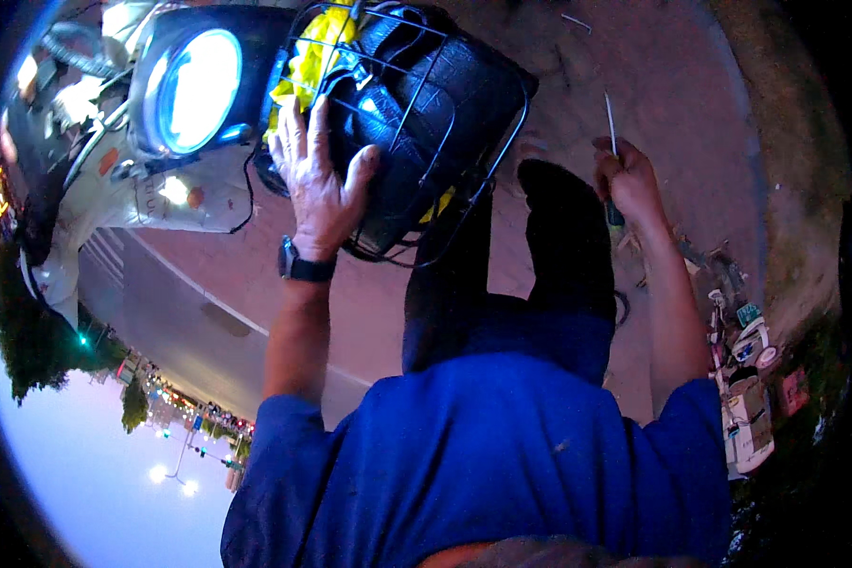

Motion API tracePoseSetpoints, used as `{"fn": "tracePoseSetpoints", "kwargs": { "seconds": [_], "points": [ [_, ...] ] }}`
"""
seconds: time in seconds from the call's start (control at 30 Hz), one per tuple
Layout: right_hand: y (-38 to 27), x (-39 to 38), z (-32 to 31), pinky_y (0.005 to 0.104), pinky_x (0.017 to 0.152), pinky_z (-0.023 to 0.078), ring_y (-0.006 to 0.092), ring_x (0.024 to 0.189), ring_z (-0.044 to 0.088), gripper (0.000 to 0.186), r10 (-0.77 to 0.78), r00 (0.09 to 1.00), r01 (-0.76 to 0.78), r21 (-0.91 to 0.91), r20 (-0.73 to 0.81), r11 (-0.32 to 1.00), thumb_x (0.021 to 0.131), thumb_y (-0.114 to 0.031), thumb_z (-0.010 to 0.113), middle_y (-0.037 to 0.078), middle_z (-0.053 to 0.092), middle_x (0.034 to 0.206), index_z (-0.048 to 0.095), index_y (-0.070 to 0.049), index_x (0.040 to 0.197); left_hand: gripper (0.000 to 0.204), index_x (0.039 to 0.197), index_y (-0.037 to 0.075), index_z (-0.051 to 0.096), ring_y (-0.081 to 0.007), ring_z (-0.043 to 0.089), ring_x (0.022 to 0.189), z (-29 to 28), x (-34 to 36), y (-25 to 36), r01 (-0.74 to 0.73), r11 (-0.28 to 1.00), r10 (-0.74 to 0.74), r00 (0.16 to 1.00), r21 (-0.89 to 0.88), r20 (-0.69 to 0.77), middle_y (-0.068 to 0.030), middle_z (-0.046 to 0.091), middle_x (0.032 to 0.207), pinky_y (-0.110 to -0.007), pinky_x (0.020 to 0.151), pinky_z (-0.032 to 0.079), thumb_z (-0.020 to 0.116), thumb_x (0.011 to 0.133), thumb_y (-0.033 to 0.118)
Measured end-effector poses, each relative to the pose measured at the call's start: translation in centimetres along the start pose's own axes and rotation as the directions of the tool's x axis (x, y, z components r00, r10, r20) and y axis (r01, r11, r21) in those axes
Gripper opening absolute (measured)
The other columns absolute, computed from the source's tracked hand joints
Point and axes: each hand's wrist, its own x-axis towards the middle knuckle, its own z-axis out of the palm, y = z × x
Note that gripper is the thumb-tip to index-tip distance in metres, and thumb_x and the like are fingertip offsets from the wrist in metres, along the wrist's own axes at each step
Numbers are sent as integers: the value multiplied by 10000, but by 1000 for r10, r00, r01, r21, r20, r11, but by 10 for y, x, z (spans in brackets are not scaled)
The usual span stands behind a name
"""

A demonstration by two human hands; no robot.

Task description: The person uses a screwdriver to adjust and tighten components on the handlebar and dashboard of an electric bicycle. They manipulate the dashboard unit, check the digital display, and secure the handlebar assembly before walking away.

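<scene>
Right hand partly hides tool handle.

Blk wire basket carries 1 blk bag, w/ yellow bundle tucked in along its L side. Reddish pavement below: 1 thin pale strip nr top; mixed clutter nr R edge, details unclear.

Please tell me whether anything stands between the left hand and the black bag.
Yes, partly: thin bars of the wire basket cross in front of the black bag, just right of the left hand. Whether the hand touches the bag between the bars, I cannot tell.
</scene>
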Motion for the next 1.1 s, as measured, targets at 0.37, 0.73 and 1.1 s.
{"fn": "tracePoseSetpoints", "kwargs": {
  "seconds": [0.37, 0.73, 1.1],
  "points": [
    [39, 308, 61, 516, 863, 548, 426, 1002, 676, 326, -401, 876, 476, -617, 268, 627, 908, -217, 619, 264, 695, 1072, 671, -7, 1152, 1038, 1575, -14, 356, -369, 170, 1555, 15, 19, 8, 349, 896, -334, 937, -275, 100, -253, 241, 1661, -515, 1251, 81, 465, 910, 775],
    [25, 603, 152, 520, 800, 562, 422, 901, 697, 377, -521, 759, 612, -700, 390, 368, 910, -254, 599, 224, 708, 1033, 663, -10, 1190, 991, 1578, -19, 347, -359, 217, 1544, 52, 5, 13, 676, 723, -674, 735, -141, 74, -241, 275, 1651, -497, 1253, 114, 474, 928, 719],
    [14, 740, 227, 506, 714, 541, 369, 789, 647, 174, -674, 709, 631, -616, 208, 473, 930, -189, 625, 208, 642, 925, 676, -27, 973, 926, 1575, -16, 355, -351, 236, 1541, 54, -7, 8, 798, 602, -794, 602, -25, 83, -232, 305, 1641, -488, 1254, 125, 476, 951, 657]
  ]
}}
